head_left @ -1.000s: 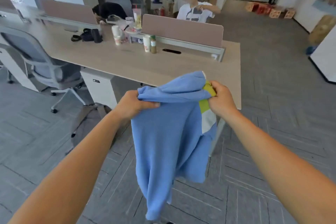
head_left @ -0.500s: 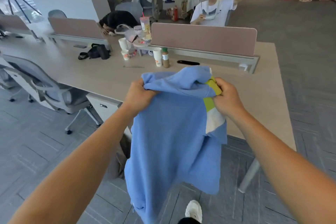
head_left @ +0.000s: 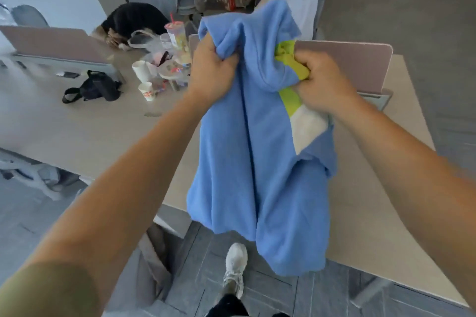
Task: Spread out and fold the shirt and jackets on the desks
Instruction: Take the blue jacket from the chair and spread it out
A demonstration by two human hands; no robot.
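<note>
A light blue garment (head_left: 247,162) with a lime green and white patch hangs bunched in the air over the near edge of the desk (head_left: 77,134). My left hand (head_left: 210,72) grips its blue fabric near the top. Its green part is gripped by my right hand (head_left: 322,85), close beside the left. The lower end dangles past the desk edge toward the floor. How the garment is laid out is hidden in the folds.
Cups (head_left: 145,90), a drink tumbler (head_left: 177,36) and a black bag (head_left: 95,86) crowd the desk's far left. A pinkish divider panel (head_left: 360,64) runs along the back. People sit beyond it. An office chair (head_left: 31,175) stands at the left. My white shoe (head_left: 235,265) is on the floor.
I have stepped up to the desk. Both hands have carried the blue garment forward and higher, so it now hangs over the desk edge.
</note>
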